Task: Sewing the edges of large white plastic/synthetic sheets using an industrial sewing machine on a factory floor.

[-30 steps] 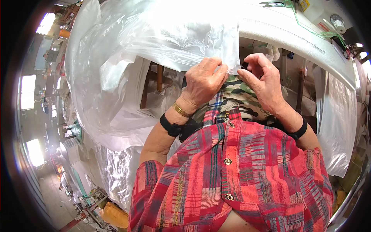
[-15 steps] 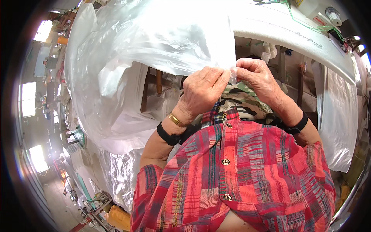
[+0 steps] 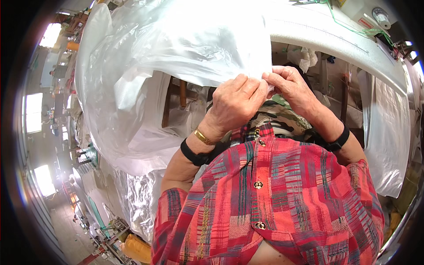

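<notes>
A large sheet of clear plastic film (image 3: 176,48) covers the left part of the white table and hangs over its front edge. My left hand (image 3: 238,99) is closed on the film's near right corner, fingers bunched together. Right beside it, my right hand (image 3: 293,88) pinches the same corner between thumb and forefinger. The two hands touch or nearly touch, and the bit of film between the fingertips is mostly hidden. The film's right edge runs straight away from my hands across the table.
The white table (image 3: 309,26) has a ruler-like scale along its front and green string (image 3: 338,20) at the far right. More plastic film (image 3: 388,145) hangs at the right. A wooden frame (image 3: 167,104) stands under the table. Crinkled film (image 3: 137,198) lies lower left.
My right hand has moved slightly left, closing up against my left hand at the film's corner. The film edge has shifted a little to the right.
</notes>
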Demonstrator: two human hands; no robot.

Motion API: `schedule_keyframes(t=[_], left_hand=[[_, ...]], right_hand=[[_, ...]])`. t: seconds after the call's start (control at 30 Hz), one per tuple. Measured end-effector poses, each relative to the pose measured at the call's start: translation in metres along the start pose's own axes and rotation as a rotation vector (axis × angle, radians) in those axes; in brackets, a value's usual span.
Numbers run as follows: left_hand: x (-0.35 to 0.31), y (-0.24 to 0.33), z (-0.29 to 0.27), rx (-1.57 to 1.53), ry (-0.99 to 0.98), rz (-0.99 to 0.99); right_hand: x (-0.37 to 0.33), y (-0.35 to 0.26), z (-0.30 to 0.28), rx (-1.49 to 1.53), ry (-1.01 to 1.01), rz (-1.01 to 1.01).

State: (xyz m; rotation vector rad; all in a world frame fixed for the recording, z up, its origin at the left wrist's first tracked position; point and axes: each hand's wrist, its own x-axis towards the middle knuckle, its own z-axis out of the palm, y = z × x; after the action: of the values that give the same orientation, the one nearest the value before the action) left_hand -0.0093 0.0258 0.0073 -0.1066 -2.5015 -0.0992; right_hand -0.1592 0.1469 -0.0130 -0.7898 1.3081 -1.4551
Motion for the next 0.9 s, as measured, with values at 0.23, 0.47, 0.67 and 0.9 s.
schedule_keyframes(t=[0.23, 0.47, 0.67, 0.9], left_hand=[[0.000, -0.023, -0.009, 0.074, 0.058, 0.039], [-0.024, -0.027, -0.026, 0.061, -0.147, 0.092], [-0.036, -0.001, -0.035, -0.242, -0.200, 0.007], [-0.033, 0.007, 0.027, -1.866, -0.339, -0.745]], right_hand=[[-0.009, -0.006, 0.005, -0.065, 0.091, -0.093], [-0.007, -0.009, 0.005, -0.074, 0.077, -0.093], [-0.008, -0.026, 0.018, 0.039, 0.092, -0.107], [-0.011, -0.028, 0.024, 0.025, 0.095, -0.082]])
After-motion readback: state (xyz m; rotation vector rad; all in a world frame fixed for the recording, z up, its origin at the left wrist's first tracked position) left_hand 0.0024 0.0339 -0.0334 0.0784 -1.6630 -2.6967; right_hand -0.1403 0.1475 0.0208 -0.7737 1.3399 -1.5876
